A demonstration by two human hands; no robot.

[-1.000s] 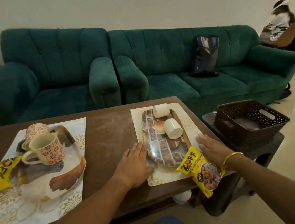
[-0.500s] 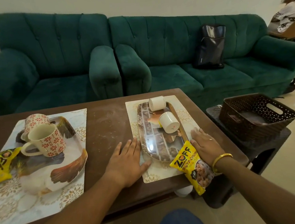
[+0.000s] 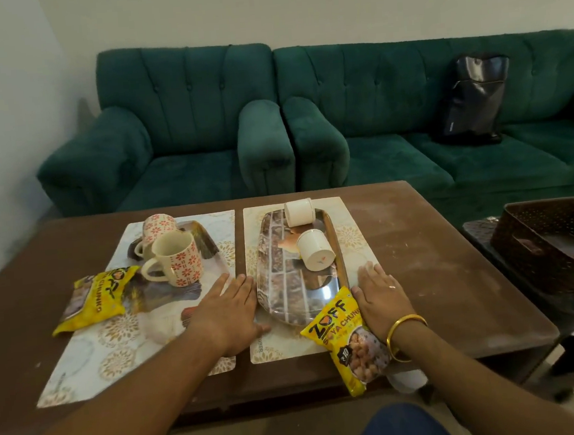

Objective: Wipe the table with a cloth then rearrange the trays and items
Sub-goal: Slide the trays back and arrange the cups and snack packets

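Two patterned placemats lie side by side on the brown table [image 3: 437,274]. The right placemat [image 3: 351,243] carries a brick-print tray [image 3: 280,286] with two white cups [image 3: 311,255] lying on their sides and a yellow snack packet [image 3: 348,339] at its near corner. The left placemat [image 3: 117,344] carries a bird-print tray [image 3: 209,247], two floral mugs [image 3: 175,260] and another yellow packet [image 3: 96,297]. My left hand [image 3: 227,311] rests flat across the gap between the mats. My right hand [image 3: 381,295] presses flat on the right mat's right edge. No cloth is visible.
A green sofa [image 3: 305,123] stands behind the table with a black bag [image 3: 472,99] on its seat. A brown perforated basket [image 3: 555,244] sits on a dark stool at the right. The table surface to the right shows dusty streaks.
The right placemat with its tray has slid left and now lies right beside the left placemat. Both hands moved left with it, staying flat.
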